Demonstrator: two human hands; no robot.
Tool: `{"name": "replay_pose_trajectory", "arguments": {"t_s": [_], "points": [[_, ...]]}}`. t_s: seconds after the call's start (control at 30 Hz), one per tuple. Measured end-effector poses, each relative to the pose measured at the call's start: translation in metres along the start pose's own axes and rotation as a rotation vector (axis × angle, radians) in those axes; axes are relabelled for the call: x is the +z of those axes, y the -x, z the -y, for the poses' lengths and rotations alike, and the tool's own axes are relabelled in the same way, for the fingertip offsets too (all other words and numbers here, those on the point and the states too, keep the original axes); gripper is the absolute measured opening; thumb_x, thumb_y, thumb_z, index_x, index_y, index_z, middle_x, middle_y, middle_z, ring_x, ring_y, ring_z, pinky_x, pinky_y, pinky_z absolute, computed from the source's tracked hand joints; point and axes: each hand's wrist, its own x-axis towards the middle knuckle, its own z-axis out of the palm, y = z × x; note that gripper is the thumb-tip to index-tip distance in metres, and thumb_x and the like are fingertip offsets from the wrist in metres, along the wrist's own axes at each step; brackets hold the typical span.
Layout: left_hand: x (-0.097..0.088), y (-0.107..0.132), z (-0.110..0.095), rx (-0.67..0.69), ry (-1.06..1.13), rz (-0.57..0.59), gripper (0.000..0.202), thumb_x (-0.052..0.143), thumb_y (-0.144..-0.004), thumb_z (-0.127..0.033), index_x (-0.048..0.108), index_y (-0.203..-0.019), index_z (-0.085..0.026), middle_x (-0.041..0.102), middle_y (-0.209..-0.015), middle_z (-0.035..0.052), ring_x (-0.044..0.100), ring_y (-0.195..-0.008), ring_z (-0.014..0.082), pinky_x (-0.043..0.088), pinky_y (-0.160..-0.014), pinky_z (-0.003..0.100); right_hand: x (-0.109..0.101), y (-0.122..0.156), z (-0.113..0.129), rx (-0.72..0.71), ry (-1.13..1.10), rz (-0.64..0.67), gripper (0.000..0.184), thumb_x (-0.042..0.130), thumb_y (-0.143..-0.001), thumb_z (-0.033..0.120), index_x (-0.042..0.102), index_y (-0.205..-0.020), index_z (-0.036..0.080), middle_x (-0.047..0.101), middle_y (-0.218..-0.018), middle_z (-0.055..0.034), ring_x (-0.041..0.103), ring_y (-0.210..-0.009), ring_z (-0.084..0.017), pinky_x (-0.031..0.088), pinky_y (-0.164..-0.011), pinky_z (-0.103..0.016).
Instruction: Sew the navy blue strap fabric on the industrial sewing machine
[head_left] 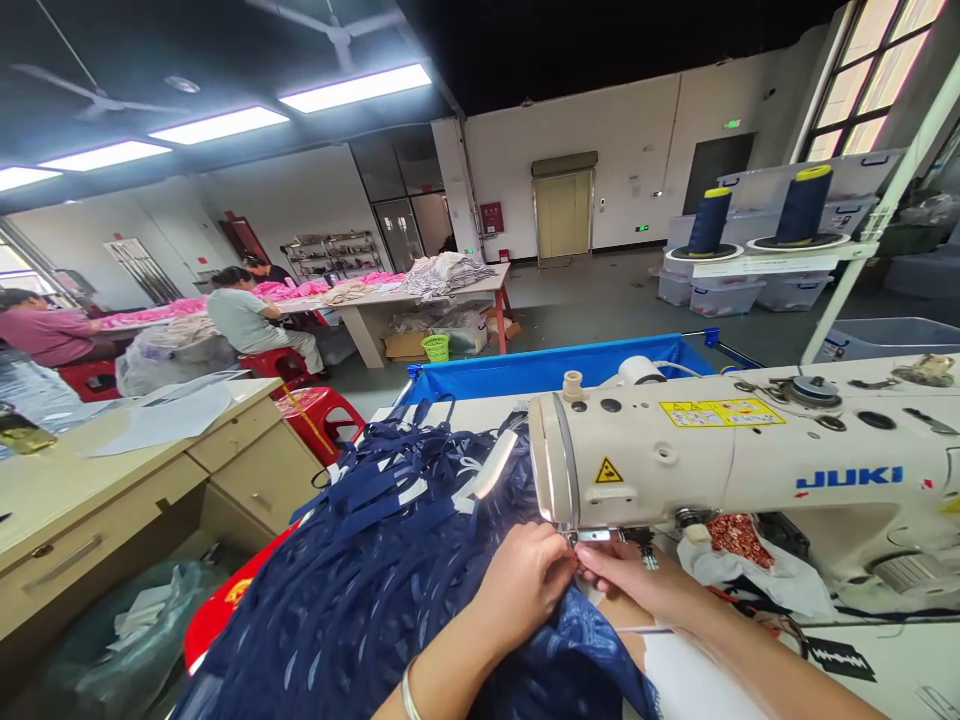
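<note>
My left hand [526, 580], with a bangle at the wrist, is closed in a pinch just below the needle end of a white JUKI sewing machine [645, 470]. My right hand [628, 575] reaches in from the other side, thumb and fingers pinched together, its tips nearly meeting those of the left. Between and below them hangs a piece of thin navy fabric [581, 640], its upper edge hidden by the fingers. Left of the machine lies a big heap of navy garments [390, 570] with narrow straps and white labels. The needle tip is hidden behind my hands.
Two navy thread cones [709, 222] stand above the machine. Behind it is a blue cloth bin [555, 368]. A desk [135, 470] stands left, beside red stools [322, 415]. People sit at a long table [375, 300] heaped with pink cloth. Copper sequined cloth [739, 540] lies under the machine arm.
</note>
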Motion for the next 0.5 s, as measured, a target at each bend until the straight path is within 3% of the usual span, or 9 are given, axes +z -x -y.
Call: {"name": "replay_pose_trajectory", "arguments": {"t_s": [0.17,0.33,0.5], "points": [[0.002,0.001,0.001,-0.031,0.007,-0.001,0.009,0.06,-0.089,-0.014,0.062,-0.081,-0.019,0.067,-0.083,0.0012,0.059,-0.083,0.0178,0.042,-0.077,0.028,0.003,-0.001,0.007,0.027,0.18,-0.066,0.044,0.055,-0.074,0.066,0.053,-0.069,0.023,0.055,-0.064,0.0009,0.051,-0.059,-0.016,0.046,-0.059,-0.029],[0.001,0.001,0.003,-0.018,0.053,0.011,0.009,0.058,-0.09,-0.016,0.064,-0.084,-0.019,0.068,-0.085,0.002,0.06,-0.084,0.018,0.042,-0.078,0.028,-0.001,-0.001,0.009,-0.083,0.328,-0.104,0.029,0.053,-0.075,0.051,0.061,-0.079,0.023,0.069,-0.083,-0.0044,0.064,-0.081,-0.024,0.051,-0.079,-0.037],[0.0,0.001,0.003,0.025,0.042,0.038,0.013,0.055,-0.091,-0.015,0.064,-0.084,-0.02,0.068,-0.085,0.0011,0.058,-0.083,0.0169,0.041,-0.077,0.027,-0.005,0.004,0.025,-0.17,0.493,-0.04,0.021,0.047,-0.081,0.039,0.062,-0.078,0.024,0.069,-0.08,-0.0017,0.065,-0.077,-0.023,0.051,-0.071,-0.033]]}}
